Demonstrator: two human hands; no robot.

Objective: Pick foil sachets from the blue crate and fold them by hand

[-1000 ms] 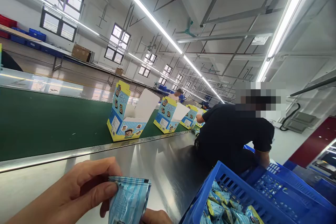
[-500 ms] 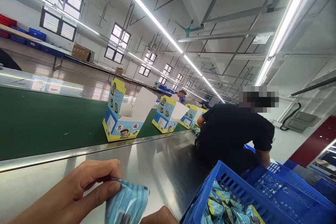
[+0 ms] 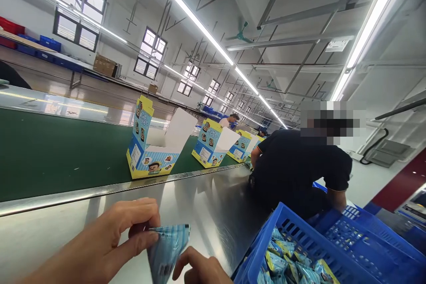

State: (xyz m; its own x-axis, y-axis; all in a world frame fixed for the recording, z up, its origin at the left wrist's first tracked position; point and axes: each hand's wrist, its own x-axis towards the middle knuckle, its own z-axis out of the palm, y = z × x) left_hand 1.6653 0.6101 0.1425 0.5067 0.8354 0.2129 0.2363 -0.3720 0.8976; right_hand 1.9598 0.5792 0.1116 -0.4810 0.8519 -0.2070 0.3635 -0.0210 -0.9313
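Observation:
My left hand (image 3: 129, 233) pinches the top edge of a small light-blue striped packet (image 3: 168, 248) between thumb and fingers. The packet hangs over the metal table, a barcode patch showing low on its face. At its right edge is my right hand (image 3: 204, 268), index finger bent and apart from the finger below it; whether it touches the film I cannot tell. To the right, similar blue and yellow packets (image 3: 282, 262) fill part of a blue plastic crate (image 3: 248, 270).
Beyond the steel tabletop (image 3: 199, 204) runs a green conveyor belt (image 3: 66, 155). Several open cartons, the nearest a blue and yellow display box (image 3: 156, 159), stand along it. A co-worker in a dark shirt (image 3: 296, 168) leans over at the right, beside another blue crate (image 3: 362, 239).
The packet and my left hand have shifted slightly right, and the packet has turned to show its barcode. My right hand has risen further into view beside it. The cartons sit slightly further left.

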